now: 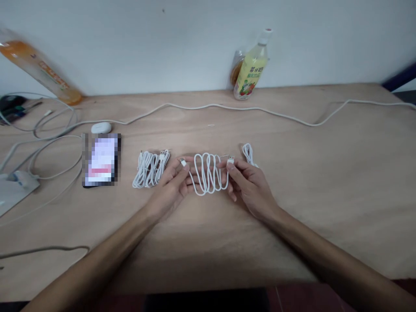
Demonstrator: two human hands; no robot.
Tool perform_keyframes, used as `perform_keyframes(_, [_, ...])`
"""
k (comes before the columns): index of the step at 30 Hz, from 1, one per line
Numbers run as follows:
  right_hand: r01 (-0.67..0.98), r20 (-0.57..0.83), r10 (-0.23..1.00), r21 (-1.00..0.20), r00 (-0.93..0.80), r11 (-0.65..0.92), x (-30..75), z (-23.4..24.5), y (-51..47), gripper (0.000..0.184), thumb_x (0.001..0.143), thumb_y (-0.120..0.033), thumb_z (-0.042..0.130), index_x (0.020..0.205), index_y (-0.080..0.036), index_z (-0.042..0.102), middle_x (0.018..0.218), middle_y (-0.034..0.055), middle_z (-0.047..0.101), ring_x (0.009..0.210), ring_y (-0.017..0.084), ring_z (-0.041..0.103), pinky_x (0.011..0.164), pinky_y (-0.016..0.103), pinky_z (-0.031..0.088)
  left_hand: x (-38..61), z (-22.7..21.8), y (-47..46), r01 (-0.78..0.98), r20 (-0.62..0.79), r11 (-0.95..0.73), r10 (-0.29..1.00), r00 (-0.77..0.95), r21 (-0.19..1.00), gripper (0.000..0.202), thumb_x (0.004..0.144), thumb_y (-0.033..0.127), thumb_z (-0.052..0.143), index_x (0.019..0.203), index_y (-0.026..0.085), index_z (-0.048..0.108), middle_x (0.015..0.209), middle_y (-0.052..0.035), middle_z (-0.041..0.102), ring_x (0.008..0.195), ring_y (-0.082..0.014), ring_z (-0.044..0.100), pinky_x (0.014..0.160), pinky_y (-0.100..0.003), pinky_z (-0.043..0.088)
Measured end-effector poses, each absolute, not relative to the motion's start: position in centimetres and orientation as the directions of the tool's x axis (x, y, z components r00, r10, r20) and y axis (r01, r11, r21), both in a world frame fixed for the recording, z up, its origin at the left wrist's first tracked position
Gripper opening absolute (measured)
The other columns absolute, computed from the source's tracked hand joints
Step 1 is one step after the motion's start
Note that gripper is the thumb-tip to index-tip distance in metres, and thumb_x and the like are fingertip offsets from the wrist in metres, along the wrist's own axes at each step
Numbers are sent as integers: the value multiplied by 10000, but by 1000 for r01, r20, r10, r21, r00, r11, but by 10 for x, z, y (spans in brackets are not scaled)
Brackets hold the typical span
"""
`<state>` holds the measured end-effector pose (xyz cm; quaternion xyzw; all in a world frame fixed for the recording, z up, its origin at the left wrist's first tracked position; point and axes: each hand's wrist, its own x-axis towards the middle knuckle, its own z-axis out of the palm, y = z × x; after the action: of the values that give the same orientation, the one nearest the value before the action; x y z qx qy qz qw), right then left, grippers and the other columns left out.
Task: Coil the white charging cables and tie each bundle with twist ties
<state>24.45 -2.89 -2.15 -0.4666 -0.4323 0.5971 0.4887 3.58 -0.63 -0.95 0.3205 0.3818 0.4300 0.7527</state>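
Note:
A white cable lies folded in several loops on the wooden table, between my two hands. My left hand pinches the small plug at the cable's left end. My right hand pinches the wider white plug at its right end. A second coiled white cable lies just left of my left hand. A third small white coil shows behind my right hand, partly hidden by it.
A phone lies face up at the left, a white earbud case behind it. A yellow drink bottle stands by the wall, an orange bottle leans at far left. A long white cord crosses the table's back.

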Motion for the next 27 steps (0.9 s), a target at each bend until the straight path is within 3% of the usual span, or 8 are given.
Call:
perform_keyframes(3, [-81,-59,998,-995,-8,-59,245,-21,-29,419,1005,-637,736,919,-230,783,785,-6,676,584,120,557,527,279,484,35,-11,-5,-442,-302,429,895,329,788,127,1055,222,709,1150,181,636,1129,-128,820,1088,-286,828,980,-481,701])
perform_keyframes(5, [-36,18,1000,-999,25,19,245,-21,-29,410,1012,-635,735,893,-246,783,909,18,732,778,161,661,741,324,577,35,-12,-4,-462,-292,423,898,329,779,101,1058,222,703,1111,183,627,1126,-133,821,1086,-291,830,980,-488,701])
perform_keyframes(8, [-104,8,1000,-995,-15,6,245,-24,-27,437,1020,-671,711,881,-258,750,969,25,735,951,200,690,959,391,579,34,-12,-4,-453,-287,420,898,334,786,89,1070,233,686,1072,189,608,1115,-134,823,1071,-292,836,957,-483,708])
perform_keyframes(12, [-218,-100,991,-969,-86,-116,246,-29,-26,464,1008,-707,701,894,-257,702,901,16,692,867,200,672,899,405,600,33,-10,-5,-395,-317,435,889,330,809,141,1068,257,705,1044,203,577,1107,-110,827,1010,-275,847,901,-461,724])
perform_keyframes(18, [-313,-114,990,-940,-82,-134,248,-24,-24,417,981,-670,768,904,-266,700,958,28,737,921,212,717,901,415,631,31,-6,-4,-365,-309,431,886,346,825,156,1081,295,686,1138,205,573,1068,-94,833,935,-262,857,790,-426,742])
perform_keyframes(23, [-363,-128,990,-921,-64,-143,247,-24,-24,439,925,-689,826,877,-265,725,967,33,771,962,238,752,936,449,645,32,-4,-5,-324,-281,399,892,355,858,404,925,285,887,1180,197,588,1018,-76,840,916,-274,856,729,-386,744])
perform_keyframes(27, [-354,-111,991,-926,-68,-129,244,-27,-24,429,917,-680,837,884,-261,753,936,28,775,981,242,762,945,447,642,34,-5,-6,-287,-282,377,904,322,881,550,827,220,950,1271,172,630,1133,-117,863,1008,-303,852,795,-422,744])
